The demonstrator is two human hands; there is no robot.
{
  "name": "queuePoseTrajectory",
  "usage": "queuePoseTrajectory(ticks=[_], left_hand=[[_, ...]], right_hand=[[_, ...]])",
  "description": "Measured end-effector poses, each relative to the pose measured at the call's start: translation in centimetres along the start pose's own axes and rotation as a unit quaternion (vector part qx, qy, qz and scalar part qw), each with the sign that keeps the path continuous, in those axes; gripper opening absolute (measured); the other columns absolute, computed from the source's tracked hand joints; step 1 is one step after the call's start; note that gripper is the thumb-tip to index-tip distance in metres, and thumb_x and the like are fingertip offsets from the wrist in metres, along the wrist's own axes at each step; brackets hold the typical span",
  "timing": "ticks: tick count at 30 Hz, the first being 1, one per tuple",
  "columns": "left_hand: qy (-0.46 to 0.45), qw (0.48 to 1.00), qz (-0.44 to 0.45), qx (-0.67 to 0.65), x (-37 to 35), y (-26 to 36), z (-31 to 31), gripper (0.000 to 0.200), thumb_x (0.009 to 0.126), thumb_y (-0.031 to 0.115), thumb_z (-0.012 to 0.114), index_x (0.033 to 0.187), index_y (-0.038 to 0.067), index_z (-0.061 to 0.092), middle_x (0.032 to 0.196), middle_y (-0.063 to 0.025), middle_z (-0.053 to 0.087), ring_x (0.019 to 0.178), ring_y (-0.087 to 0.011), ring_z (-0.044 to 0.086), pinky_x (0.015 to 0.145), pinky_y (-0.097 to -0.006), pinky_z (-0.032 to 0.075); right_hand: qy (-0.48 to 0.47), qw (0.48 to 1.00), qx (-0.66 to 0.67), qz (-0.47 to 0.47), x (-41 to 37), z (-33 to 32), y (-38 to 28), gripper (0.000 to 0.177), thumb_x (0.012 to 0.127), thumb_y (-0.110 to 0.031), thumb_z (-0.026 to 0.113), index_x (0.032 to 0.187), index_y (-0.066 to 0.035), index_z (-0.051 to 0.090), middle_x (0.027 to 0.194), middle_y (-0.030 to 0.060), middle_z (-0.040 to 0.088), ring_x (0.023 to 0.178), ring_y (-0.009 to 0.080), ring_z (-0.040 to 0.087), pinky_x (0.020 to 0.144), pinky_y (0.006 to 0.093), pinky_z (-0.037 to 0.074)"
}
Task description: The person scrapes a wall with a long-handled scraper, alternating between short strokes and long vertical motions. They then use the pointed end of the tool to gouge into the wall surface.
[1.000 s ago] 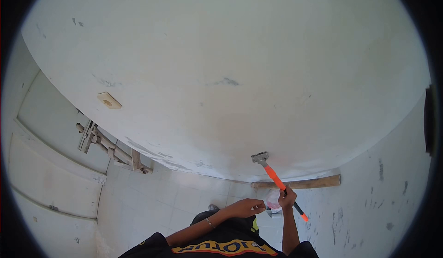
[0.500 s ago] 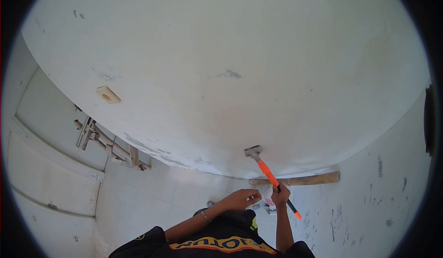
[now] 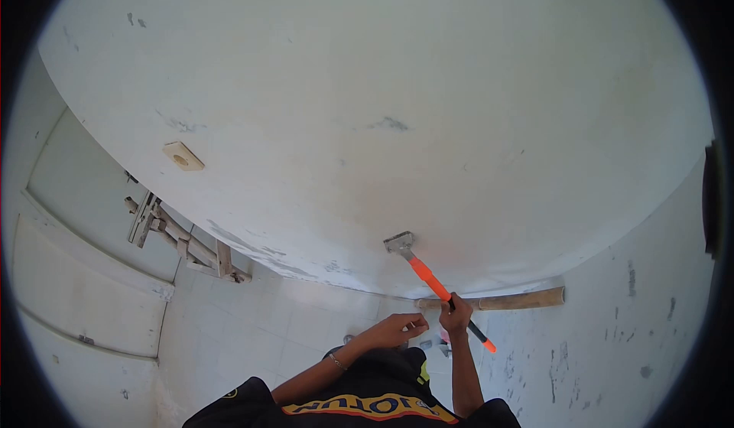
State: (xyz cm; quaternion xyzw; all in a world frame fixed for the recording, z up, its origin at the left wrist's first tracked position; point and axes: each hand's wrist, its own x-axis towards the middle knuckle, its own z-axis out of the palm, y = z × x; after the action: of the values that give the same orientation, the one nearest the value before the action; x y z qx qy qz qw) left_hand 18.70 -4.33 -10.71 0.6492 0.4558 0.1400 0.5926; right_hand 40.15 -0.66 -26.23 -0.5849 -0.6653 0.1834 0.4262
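Note:
My right hand [image 3: 456,315] is wrapped round the black grip of a scraper [image 3: 430,276] with an orange handle. Its metal head [image 3: 398,242] rests on the lower part of the pale wall [image 3: 459,160]. Grey patches mark the wall's surface. My left hand [image 3: 397,330] hovers in front of my body, to the left of the right one; its fingers are curled, thumb and fingertips near each other, and nothing shows between them.
A socket plate [image 3: 183,156] sits on the wall at the left. Beyond the wall's left edge stands a wooden frame [image 3: 183,240] by pale door panels [image 3: 84,290]. A bamboo pole [image 3: 524,299] lies along the wall's base. Small items lie on the tiled floor near my hands.
The scraper's head has moved left and slightly up along the wall, and my right hand has moved a little the same way. My left hand has hardly moved.

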Motion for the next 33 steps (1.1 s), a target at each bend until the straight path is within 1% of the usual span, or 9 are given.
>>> queuePoseTrajectory(ticks=[3,5,8,15,17,22,23,25,33], left_hand=[[-0.019,0.998,0.012,0.067,-0.8,0.8,-0.9,0.026,0.101,0.025,0.056,0.112,0.003,0.062,0.103,-0.0105,0.069,0.094,-0.0205,0.064,0.086,-0.0343,0.049],[0.005,1.0,-0.017,0.026,-1.4,1.8,-1.4,0.027,0.1,0.027,0.055,0.114,0.005,0.062,0.106,-0.0113,0.069,0.093,-0.0236,0.066,0.078,-0.0355,0.053],[0.019,1.0,0.019,0.017,-1.2,-0.1,-1.3,0.027,0.101,0.028,0.055,0.113,0.004,0.062,0.105,-0.011,0.069,0.092,-0.0227,0.065,0.082,-0.0353,0.051],[-0.023,0.998,0.004,0.052,-2.2,2.7,-2.3,0.029,0.102,0.029,0.054,0.115,0.004,0.062,0.109,-0.0119,0.068,0.098,-0.0228,0.064,0.088,-0.0354,0.049],[-0.026,0.999,0.025,0.032,-2.4,1.1,-1.8,0.029,0.102,0.029,0.053,0.116,0.005,0.062,0.111,-0.0118,0.068,0.098,-0.0226,0.063,0.087,-0.0353,0.049],[-0.088,0.989,-0.104,0.058,-2.5,2.8,-2.5,0.031,0.103,0.032,0.052,0.117,0.006,0.062,0.111,-0.0115,0.068,0.104,-0.0242,0.063,0.093,-0.0348,0.047],[-0.089,0.989,-0.099,0.067,-2.4,2.7,-2.8,0.031,0.103,0.032,0.052,0.117,0.006,0.062,0.111,-0.0115,0.068,0.104,-0.0242,0.063,0.093,-0.0348,0.047],[-0.048,0.997,0.018,0.053,-3.0,1.6,-2.2,0.032,0.103,0.032,0.052,0.118,0.006,0.062,0.108,-0.0115,0.069,0.101,-0.0247,0.064,0.091,-0.0343,0.048],[-0.036,0.997,-0.045,0.057,-2.9,-0.2,-3.1,0.033,0.103,0.032,0.052,0.119,0.006,0.061,0.107,-0.0119,0.069,0.098,-0.0227,0.065,0.088,-0.0345,0.049]], right_hand=[[-0.011,1.0,0.01,0.019,-1.0,0.2,1.7,0.021,0.087,-0.024,0.063,0.083,-0.004,0.066,0.057,0.0124,0.054,0.053,0.0316,0.059,0.051,0.038,0.044],[0.048,0.994,0.096,0.018,-2.0,-0.4,2.0,0.027,0.09,-0.029,0.064,0.078,-0.005,0.061,0.054,0.0117,0.049,0.051,0.0331,0.055,0.049,0.0369,0.04],[0.015,0.999,0.032,0.022,-1.1,0.9,0.4,0.023,0.086,-0.029,0.065,0.084,-0.007,0.067,0.059,0.0118,0.056,0.054,0.0321,0.061,0.051,0.0378,0.046],[0.044,0.996,0.074,0.026,-2.4,0.0,3.7,0.04,0.092,-0.042,0.056,0.082,-0.003,0.062,0.054,0.0119,0.048,0.051,0.0341,0.054,0.05,0.038,0.04],[0.056,0.996,0.068,-0.001,-2.2,0.2,4.1,0.036,0.091,-0.037,0.057,0.079,-0.003,0.059,0.055,0.0118,0.048,0.05,0.0329,0.053,0.049,0.0382,0.039],[0.007,0.997,0.074,0.022,0.9,1.2,0.6,0.025,0.088,-0.027,0.057,0.077,-0.005,0.054,0.062,0.0145,0.051,0.057,0.0379,0.054,0.052,0.0404,0.041],[0.011,0.998,0.064,0.01,0.8,1.0,2.1,0.027,0.089,-0.029,0.057,0.077,-0.005,0.055,0.061,0.0146,0.052,0.057,0.0379,0.055,0.052,0.0407,0.042],[0.028,1.0,0.011,0.001,-1.3,-0.2,5.1,0.029,0.091,-0.032,0.055,0.077,-0.006,0.057,0.061,0.0146,0.053,0.058,0.0385,0.056,0.052,0.0412,0.043],[0.025,0.997,0.069,0.032,0.0,0.1,2.1,0.025,0.088,-0.028,0.058,0.079,-0.005,0.056,0.057,0.0144,0.047,0.052,0.0374,0.052,0.049,0.0419,0.037]])
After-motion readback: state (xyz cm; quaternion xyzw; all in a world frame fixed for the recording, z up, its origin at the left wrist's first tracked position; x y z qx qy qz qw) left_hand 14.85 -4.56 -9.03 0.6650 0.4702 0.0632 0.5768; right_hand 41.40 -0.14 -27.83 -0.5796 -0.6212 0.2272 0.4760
